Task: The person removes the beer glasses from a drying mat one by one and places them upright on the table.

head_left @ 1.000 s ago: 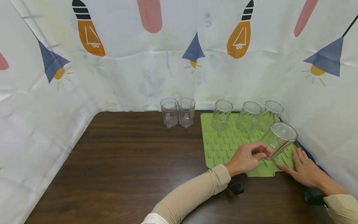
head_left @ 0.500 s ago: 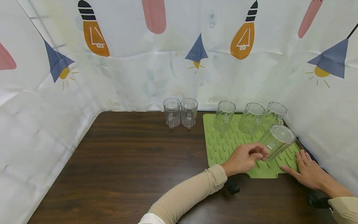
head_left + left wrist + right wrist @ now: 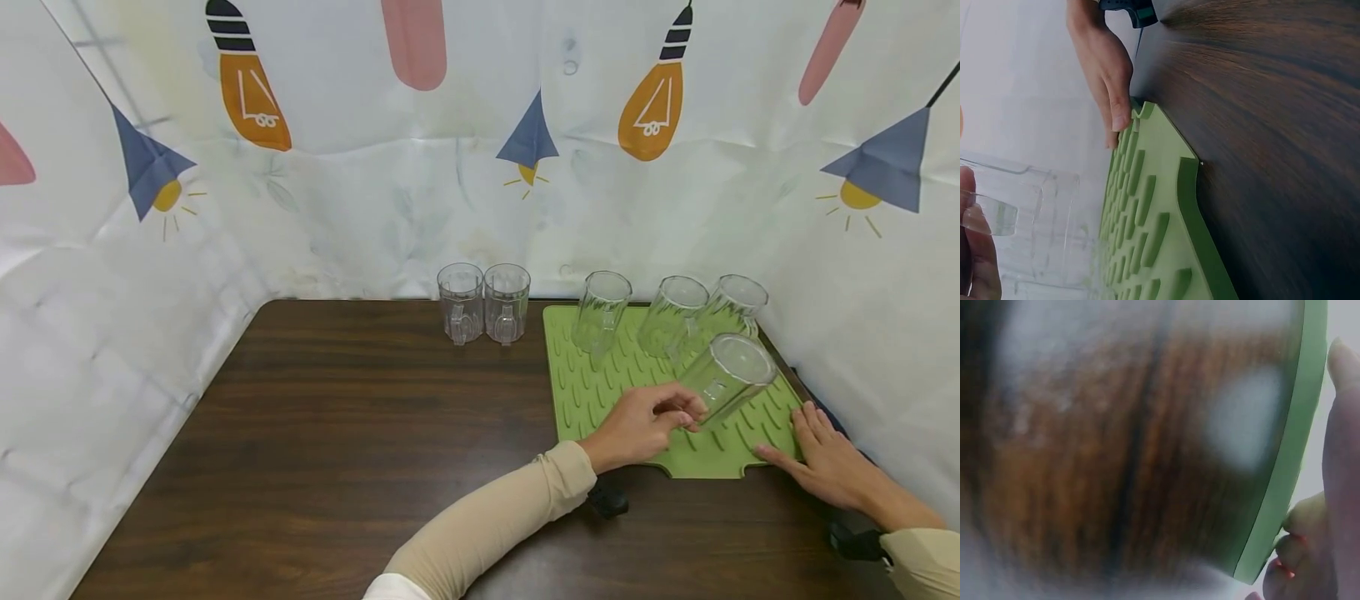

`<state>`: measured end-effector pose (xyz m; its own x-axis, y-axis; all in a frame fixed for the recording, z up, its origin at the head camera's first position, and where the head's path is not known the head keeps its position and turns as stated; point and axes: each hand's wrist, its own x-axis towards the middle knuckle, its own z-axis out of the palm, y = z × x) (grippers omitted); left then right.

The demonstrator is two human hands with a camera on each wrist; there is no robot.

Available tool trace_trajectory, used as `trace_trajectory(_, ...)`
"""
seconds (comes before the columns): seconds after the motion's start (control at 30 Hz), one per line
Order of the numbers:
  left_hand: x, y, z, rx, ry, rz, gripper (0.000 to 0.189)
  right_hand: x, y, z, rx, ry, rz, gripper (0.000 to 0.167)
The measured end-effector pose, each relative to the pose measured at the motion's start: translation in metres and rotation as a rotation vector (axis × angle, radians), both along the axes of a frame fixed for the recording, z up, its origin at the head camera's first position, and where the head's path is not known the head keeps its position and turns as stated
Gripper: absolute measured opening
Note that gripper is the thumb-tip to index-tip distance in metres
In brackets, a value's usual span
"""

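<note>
My left hand (image 3: 648, 421) pinches the handle of a clear glass mug (image 3: 727, 379), which leans over the front right part of a green ribbed drying mat (image 3: 705, 465). In the left wrist view, fingertips (image 3: 975, 219) curl through that mug's handle, and one end of the mug (image 3: 1054, 206) faces the mat. Fingers spread, my right hand (image 3: 832, 458) rests at the mat's front right corner. Three more glass mugs stand behind on the mat: one on the left (image 3: 600, 312), another in the middle (image 3: 671, 317), a third at the right (image 3: 731, 308).
Two clear mugs (image 3: 461, 304) stand side by side left of the mat, at the back of the dark wooden table (image 3: 337, 417). A white printed cloth (image 3: 337, 208) rises behind the table and along both sides. The right wrist view is largely blurred wood beside the mat's green edge (image 3: 1285, 450).
My left hand and its mug have shifted a little to the left over the mat. My right hand stays at the mat's corner. The head view has shifted slightly.
</note>
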<state>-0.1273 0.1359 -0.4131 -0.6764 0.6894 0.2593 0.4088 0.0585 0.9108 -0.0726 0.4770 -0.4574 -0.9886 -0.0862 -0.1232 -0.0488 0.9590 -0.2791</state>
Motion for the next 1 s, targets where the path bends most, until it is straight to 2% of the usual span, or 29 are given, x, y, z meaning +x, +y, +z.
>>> trace_trajectory(0.1,0.000,-0.004,0.001,-0.013,0.036,0.007,0.020,0.000,0.002,-0.002,-0.012,0.035,0.000,0.098)
trace_trajectory(0.23,-0.002,-0.008,0.002,-0.033,0.090,0.022,0.020,0.000,0.004,-0.002,-0.029,0.125,0.024,0.091)
trace_trajectory(0.4,-0.003,-0.014,0.004,-0.056,0.155,0.032,0.022,-0.002,-0.002,0.007,-0.102,0.189,0.027,0.087)
trace_trajectory(0.67,-0.004,-0.021,0.008,-0.089,0.432,0.052,0.023,-0.006,-0.018,0.023,-0.151,0.302,-0.033,0.087)
trace_trajectory(0.87,-0.002,-0.026,0.013,-0.085,0.534,0.062,0.025,-0.008,-0.026,0.030,-0.181,0.376,-0.020,0.087)
trace_trajectory(1.0,0.000,-0.026,0.015,-0.129,0.627,0.116,0.032,-0.011,-0.031,0.033,-0.192,0.389,-0.039,0.087)
